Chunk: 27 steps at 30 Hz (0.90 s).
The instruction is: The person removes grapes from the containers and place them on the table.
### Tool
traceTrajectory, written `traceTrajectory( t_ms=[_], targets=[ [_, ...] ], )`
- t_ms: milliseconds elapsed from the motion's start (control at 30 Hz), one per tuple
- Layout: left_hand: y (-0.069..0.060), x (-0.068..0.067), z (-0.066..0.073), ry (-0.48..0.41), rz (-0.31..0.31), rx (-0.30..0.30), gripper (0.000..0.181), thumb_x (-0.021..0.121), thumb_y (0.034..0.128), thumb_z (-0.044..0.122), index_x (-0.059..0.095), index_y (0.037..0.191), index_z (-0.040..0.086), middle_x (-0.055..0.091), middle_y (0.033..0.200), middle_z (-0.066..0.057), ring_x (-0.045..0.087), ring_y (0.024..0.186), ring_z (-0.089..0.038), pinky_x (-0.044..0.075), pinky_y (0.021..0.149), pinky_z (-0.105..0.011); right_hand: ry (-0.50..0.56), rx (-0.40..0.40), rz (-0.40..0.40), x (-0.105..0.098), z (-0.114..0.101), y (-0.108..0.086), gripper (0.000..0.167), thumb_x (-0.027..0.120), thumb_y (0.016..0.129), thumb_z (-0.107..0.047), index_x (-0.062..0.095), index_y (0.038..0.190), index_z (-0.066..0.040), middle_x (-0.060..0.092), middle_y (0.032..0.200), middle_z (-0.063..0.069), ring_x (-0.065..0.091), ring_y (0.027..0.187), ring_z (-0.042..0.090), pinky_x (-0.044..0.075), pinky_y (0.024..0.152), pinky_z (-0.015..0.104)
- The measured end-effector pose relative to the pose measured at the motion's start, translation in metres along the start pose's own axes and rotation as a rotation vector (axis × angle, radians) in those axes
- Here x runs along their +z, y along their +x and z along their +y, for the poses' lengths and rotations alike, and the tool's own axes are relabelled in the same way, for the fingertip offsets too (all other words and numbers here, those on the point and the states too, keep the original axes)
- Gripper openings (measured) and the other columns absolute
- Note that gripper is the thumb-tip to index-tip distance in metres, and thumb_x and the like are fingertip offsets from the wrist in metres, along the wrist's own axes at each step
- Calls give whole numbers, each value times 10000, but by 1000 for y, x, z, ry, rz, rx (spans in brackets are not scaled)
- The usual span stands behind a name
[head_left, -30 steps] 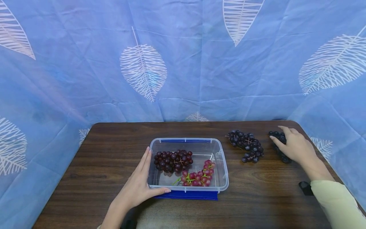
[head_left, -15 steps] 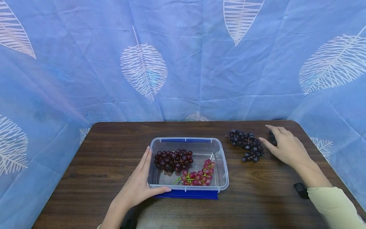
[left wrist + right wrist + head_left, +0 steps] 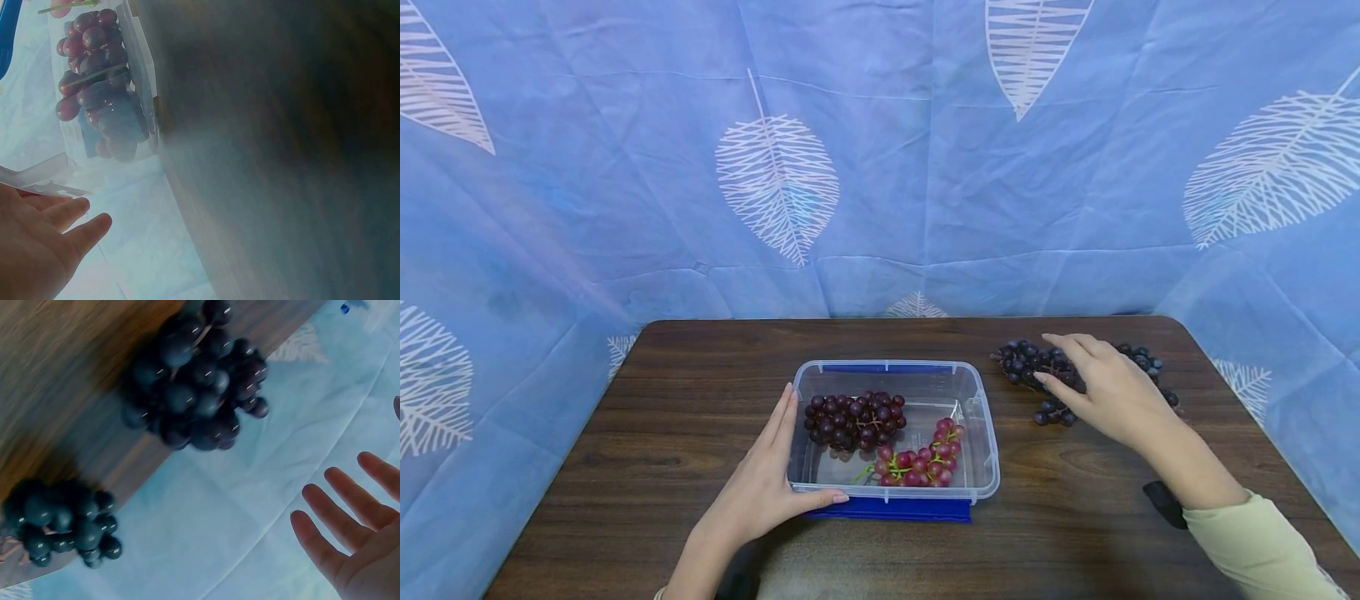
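A clear plastic container (image 3: pixel 989 433) with blue latches stands mid-table in the head view. Inside lie a dark red grape bunch (image 3: pixel 853 421) and a pinkish-red grape bunch (image 3: pixel 925 462) with green stems. My left hand (image 3: pixel 763 479) rests against the container's left side, fingers straight, thumb along the front rim. Over a black grape bunch (image 3: pixel 1024 363) at right, my right hand (image 3: pixel 1116 392) hovers with fingers spread, partly hiding it. Another black grape bunch (image 3: pixel 1141 360) lies behind that hand. The right wrist view shows a gap between the right hand (image 3: pixel 359 540) and both bunches.
The brown wooden table (image 3: pixel 647 433) ends at a blue cloth backdrop (image 3: pixel 880 183) with white leaf prints. A blue latch (image 3: pixel 895 509) juts out along the container's front. Black wrist gear (image 3: pixel 1165 504) sits at the right wrist.
My right hand has moved left, from above the far-right black grape bunch to above the one nearer the container. The left hand and the container have stayed in place.
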<state>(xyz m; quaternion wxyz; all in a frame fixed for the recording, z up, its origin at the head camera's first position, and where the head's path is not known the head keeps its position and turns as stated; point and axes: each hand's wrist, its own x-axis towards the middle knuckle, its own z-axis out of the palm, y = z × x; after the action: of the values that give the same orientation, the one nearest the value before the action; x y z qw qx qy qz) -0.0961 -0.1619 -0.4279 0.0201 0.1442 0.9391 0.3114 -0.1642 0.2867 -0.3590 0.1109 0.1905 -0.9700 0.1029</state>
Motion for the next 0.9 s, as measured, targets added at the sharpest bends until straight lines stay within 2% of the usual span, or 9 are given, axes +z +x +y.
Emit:
traceTrajectory(
  t_ms=[267,400,567,800,900],
  targets=[
    [0,0,0,2,0,6,1377,798,788,744,23,1706,72,-28,1782,-131,188,1593,-446,345,1177,-688,12,-79,24,0,-23,6,581,768,988,-284,579,1479,-37,634,1377,266,640,1192,484,530,938,656],
    [0,0,0,-3,1,9,1377,801,788,739,21,1706,72,-25,1782,-131,180,1597,-437,340,1183,-681,31,-106,2,0,-34,9,581,768,990,-291,583,1481,-43,637,1383,245,649,1197,464,546,932,635],
    [0,0,0,0,1,6,1382,803,785,740,21,1706,70,-24,1781,-136,189,1592,-448,344,1178,-686,75,-143,-36,-2,-48,10,571,776,986,-273,589,1480,-58,631,1405,232,628,1256,458,526,989,644],
    [1,0,0,6,1,3,1389,800,779,751,17,1707,75,-29,1781,-131,197,1588,-453,348,1175,-687,110,-280,-9,3,-63,15,560,809,958,-271,627,1445,-65,688,1319,158,681,1195,364,578,949,565],
    [1,0,0,4,1,5,1387,801,781,747,19,1706,73,-29,1781,-132,198,1587,-454,347,1175,-688,125,-335,-22,6,-69,18,552,820,949,-261,637,1432,-66,694,1317,140,690,1186,335,588,947,533]
  ],
)
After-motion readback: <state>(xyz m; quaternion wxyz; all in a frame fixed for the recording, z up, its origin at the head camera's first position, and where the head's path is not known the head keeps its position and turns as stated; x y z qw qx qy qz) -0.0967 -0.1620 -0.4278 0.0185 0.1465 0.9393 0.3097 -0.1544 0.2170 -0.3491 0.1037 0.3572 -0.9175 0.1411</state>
